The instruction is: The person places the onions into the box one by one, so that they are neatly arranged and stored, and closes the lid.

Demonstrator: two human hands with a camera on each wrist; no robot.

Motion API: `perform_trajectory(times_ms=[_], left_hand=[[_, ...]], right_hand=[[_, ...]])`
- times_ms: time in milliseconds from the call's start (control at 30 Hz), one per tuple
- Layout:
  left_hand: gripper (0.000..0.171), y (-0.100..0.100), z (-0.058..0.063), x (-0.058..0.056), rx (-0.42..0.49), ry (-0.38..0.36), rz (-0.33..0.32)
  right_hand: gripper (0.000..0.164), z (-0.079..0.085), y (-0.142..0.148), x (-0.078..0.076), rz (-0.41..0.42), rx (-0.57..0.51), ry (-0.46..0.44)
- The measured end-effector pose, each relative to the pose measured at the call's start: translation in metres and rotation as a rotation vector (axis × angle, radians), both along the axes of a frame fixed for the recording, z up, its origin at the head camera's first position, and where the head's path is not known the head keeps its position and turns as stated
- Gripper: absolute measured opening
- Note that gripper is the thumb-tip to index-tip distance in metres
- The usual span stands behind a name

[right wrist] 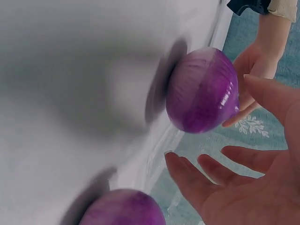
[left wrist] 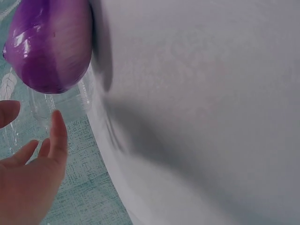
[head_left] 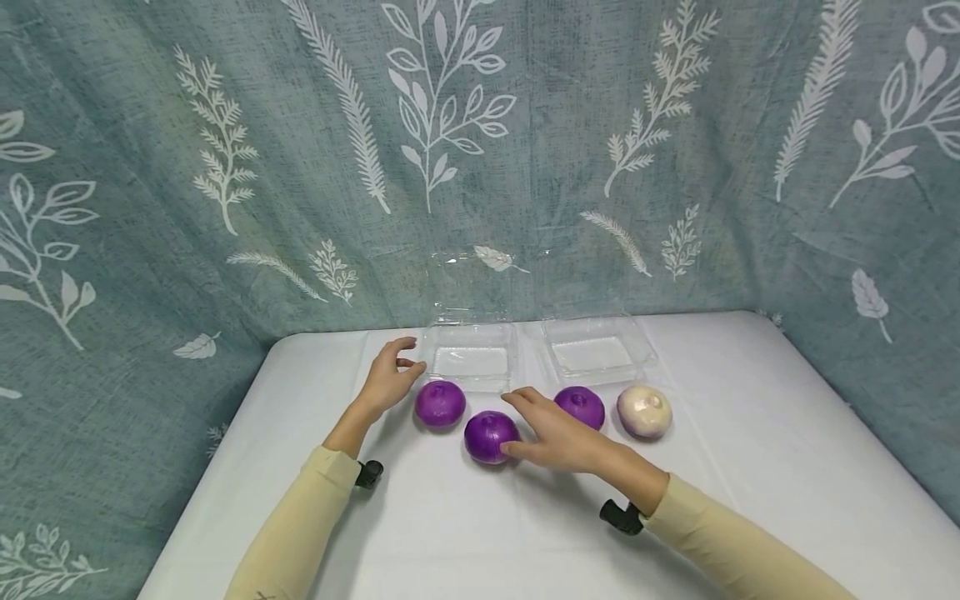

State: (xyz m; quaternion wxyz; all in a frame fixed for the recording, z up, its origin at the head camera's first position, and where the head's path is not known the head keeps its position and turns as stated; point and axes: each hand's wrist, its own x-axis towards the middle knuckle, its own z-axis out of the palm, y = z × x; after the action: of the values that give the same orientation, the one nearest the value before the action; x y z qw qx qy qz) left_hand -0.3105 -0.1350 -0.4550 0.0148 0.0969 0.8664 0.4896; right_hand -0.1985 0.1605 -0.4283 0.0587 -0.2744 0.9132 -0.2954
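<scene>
My right hand [head_left: 558, 435] reaches over the middle purple onion [head_left: 491, 437], its thumb overlapping the onion's edge in the head view. In the right wrist view, the fingers of that hand [right wrist: 243, 183] are spread, with a gap to the onion [right wrist: 201, 91]. Behind the right hand sits another purple onion [head_left: 580, 406], partly covered by it. My left hand [head_left: 390, 379] hovers with loosely bent fingers beside the leftmost purple onion [head_left: 440, 404], holding nothing. That onion [left wrist: 51, 47] looms above the left fingers in the left wrist view.
Two clear plastic containers with raised lids stand at the back, a left one [head_left: 471, 385] and a right one [head_left: 600, 375]. A pale, purple-tinged onion [head_left: 645, 411] lies at the right. A leaf-patterned curtain [head_left: 540, 167] hangs behind the white table [head_left: 450, 533].
</scene>
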Motion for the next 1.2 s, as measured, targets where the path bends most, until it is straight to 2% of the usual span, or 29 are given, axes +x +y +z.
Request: perform_trajectory(times_ms=[300,600,700,900,933,1200], left_hand=[[0.056,0.002,-0.005,-0.002,0.113,-0.069,0.004],[0.047,0.005,-0.013,-0.006,0.325,-0.123,0.041],[0.046,0.006,-0.010,-0.005,0.394,-0.151,0.058],[0.046,0.003,-0.014,-0.007,0.496,-0.207,0.076],[0.046,0.002,-0.018,-0.009,0.513,-0.208,0.083],[0.045,0.005,-0.017,-0.008,0.598,-0.224,0.106]], right_hand=[[0.079,-0.008,-0.014,-0.003,0.009,-0.014,-0.026],[0.071,-0.016,-0.019,-0.008,0.042,-0.022,-0.025],[0.067,-0.017,-0.021,-0.009,0.052,-0.027,-0.036],[0.066,-0.018,-0.021,-0.012,0.060,-0.029,-0.040],[0.066,-0.018,-0.021,-0.012,0.061,-0.028,-0.039],[0.065,-0.013,-0.019,-0.017,0.082,-0.006,-0.025]])
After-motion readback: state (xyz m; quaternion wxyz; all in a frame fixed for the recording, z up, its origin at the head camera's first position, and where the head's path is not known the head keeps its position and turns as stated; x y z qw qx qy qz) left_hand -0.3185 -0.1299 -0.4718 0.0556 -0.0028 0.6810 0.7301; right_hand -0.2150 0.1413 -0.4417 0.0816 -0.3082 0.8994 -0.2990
